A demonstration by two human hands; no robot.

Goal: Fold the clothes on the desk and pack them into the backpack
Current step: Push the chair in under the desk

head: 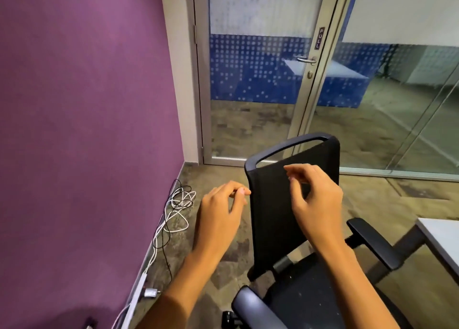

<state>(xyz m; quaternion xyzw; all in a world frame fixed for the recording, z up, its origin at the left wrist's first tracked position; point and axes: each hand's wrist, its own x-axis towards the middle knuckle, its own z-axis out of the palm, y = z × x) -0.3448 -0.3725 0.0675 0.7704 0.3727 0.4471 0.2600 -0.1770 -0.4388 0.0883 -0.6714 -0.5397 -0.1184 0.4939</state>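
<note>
Well, left hand point(221, 204) and right hand point(315, 197) hover at the chair point(270, 229), fingers point(296, 170) loosely curled and empty, seemingly to clear the bench point(442, 236).

Black office chair point(273, 219), tangled floor cables point(177, 204).
</note>
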